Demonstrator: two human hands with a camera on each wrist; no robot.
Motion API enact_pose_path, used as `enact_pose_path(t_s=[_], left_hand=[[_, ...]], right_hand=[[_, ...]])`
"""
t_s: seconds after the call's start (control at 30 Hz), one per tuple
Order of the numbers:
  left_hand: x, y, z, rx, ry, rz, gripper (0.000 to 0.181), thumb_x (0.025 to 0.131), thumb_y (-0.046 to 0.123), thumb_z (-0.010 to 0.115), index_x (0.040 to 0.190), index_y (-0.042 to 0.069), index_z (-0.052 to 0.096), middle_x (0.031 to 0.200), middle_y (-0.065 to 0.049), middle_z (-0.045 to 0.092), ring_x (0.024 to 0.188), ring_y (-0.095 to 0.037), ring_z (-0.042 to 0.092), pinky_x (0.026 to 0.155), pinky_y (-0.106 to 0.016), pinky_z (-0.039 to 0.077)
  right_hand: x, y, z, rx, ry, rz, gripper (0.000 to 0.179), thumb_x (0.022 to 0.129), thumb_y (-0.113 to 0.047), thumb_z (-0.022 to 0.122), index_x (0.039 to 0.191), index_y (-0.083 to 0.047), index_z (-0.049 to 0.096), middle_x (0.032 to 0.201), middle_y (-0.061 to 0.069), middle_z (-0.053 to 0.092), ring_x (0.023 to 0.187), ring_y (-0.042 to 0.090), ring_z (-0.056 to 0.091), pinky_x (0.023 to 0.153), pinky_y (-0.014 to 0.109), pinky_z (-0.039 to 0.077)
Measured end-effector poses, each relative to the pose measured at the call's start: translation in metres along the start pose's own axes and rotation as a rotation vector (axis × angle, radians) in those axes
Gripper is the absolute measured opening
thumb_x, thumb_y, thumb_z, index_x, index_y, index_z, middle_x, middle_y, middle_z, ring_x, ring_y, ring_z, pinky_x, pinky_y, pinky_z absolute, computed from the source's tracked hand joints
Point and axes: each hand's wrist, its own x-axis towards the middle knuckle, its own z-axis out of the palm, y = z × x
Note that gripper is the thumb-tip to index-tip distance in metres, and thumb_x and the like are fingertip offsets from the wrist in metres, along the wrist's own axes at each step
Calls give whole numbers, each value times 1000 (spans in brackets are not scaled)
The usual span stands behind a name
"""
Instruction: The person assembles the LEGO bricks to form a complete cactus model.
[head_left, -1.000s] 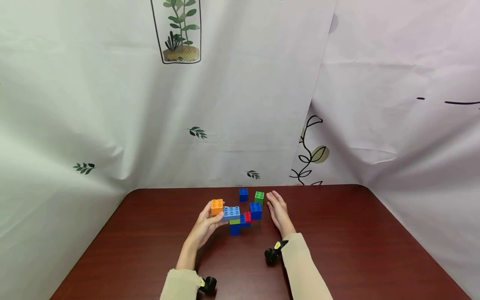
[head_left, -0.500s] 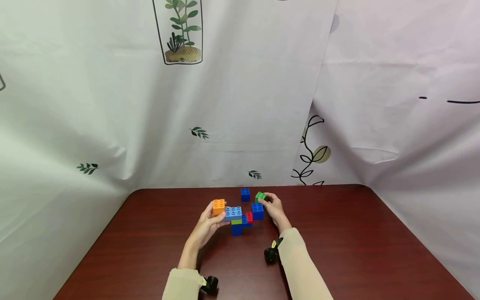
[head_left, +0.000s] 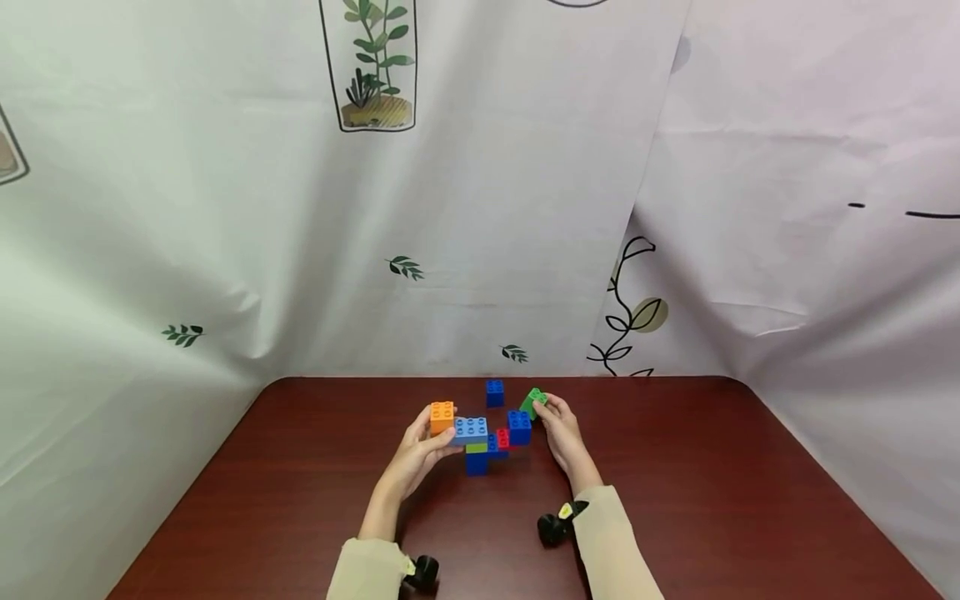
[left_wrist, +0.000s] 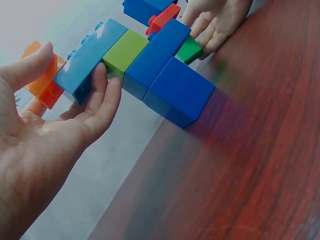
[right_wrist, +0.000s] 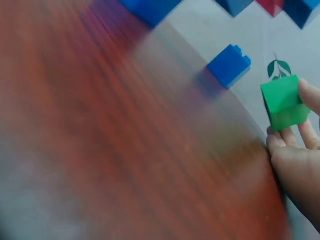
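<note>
My left hand grips a built-up toy brick assembly by its light blue brick, thumb on one side and fingers on the other. An orange brick tops its left end. Below the light blue one come a lime green brick and dark blue bricks, the lowest close over the table. To the right, the assembly carries a red brick and a raised blue brick. Just beyond that end, my right hand pinches a tilted green brick between thumb and fingers, off the table.
A single blue brick stands near the back of the dark red-brown table. Behind the table's far edge hangs a white cloth printed with plants. Small black cameras sit at both wrists.
My right hand has closed from an open pose onto the green brick, lifted and tilted it, and drawn it slightly right. The left hand keeps its hold on the assembly.
</note>
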Motion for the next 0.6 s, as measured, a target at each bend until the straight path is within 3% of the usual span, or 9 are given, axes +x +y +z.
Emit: enact_pose_path(t_s=[0.13,0.3,0.47,0.6], left_hand=[[0,-1,3,-10,31,-17,57,99,12,53,146,-2,26,130,-6,47,109,-13,56,97,-36,54],[0,1,2,-28,44,-26,59,99,13,53,148,-4,25,129,-2,49,112,-15,56,101,-41,51],[-1,2,1,-47,62,-30,56,99,10,52,147,-3,27,128,-6,50,107,-13,58,94,-32,54],[1,1,3,-70,56,-35,57,98,8,52,147,-3,25,120,-6,53,102,-11,60,88,-28,55]], right_hand=[[-11,0,-7,159,-19,14,48,101,-16,51,141,1,29,137,13,44,113,6,53,103,24,43],[-21,2,-8,272,-30,31,42,102,-15,48,137,1,32,115,1,54,96,2,60,84,16,50],[-28,3,-6,303,-71,54,45,103,-15,46,140,6,30,103,-4,58,94,3,61,86,19,51],[-30,3,-10,297,-78,42,53,105,-19,44,146,7,23,112,0,56,96,3,61,87,19,51]])
